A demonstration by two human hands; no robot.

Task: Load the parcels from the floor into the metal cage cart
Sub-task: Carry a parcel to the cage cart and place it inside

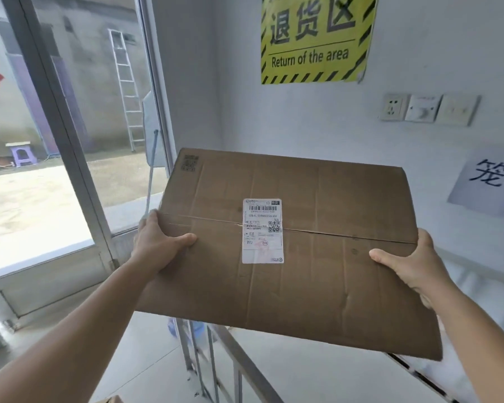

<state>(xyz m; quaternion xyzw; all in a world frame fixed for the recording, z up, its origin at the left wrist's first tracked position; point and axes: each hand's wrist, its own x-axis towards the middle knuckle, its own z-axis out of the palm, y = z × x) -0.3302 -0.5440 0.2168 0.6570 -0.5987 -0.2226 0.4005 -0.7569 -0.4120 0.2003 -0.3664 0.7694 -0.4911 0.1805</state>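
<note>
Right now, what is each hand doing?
Left hand: grips the left edge of the cardboard parcel.
Right hand: grips its right edge.

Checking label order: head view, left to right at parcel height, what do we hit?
Left hand gripping the box edge → white shipping label on the flat brown cardboard parcel → right hand gripping the opposite edge.

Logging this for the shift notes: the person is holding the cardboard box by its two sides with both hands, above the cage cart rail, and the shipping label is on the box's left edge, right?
Not quite. The head view shows the shipping label near the middle of the cardboard box, across its seam. The rest stands: left hand and right hand grip its sides above the cage cart rail.
</note>
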